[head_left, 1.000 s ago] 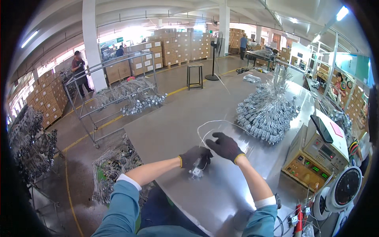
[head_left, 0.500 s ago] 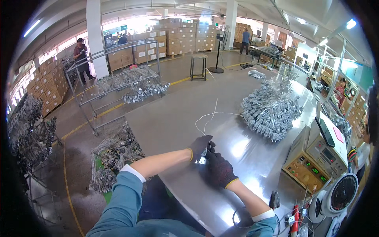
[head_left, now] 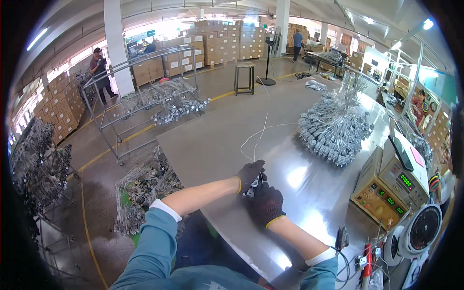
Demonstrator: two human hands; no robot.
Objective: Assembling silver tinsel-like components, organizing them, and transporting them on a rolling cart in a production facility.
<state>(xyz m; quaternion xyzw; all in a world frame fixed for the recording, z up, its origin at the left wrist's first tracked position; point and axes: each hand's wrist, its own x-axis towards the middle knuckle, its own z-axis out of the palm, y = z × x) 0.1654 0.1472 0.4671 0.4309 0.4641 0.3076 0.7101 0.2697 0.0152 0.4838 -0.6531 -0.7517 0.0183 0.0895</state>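
Observation:
My left hand [head_left: 249, 176], in a dark knitted glove, is closed on a small silver-and-white cable connector [head_left: 252, 188]. From the far side of its fingers a thin white cable [head_left: 265, 128] loops out over the metal-topped table [head_left: 208, 130]. Close against it, my right hand [head_left: 268, 205], gloved alike, has its fingers curled on the near side of the same connector. The gloves hide most of the part and the exact grip.
A big heap of bundled silver-ended cables [head_left: 333, 128] rises on the table to the right. Beyond it, nearer me, stand stacked test meters [head_left: 382, 193] and a round dial gauge [head_left: 419, 232]. A cable-laden rack [head_left: 169, 104], a stool [head_left: 244, 67] and distant co-workers lie further off.
My hands stay together on the connector and have turned it a little. The view has shifted slightly. Digits on the upper meter's display now show lit green.

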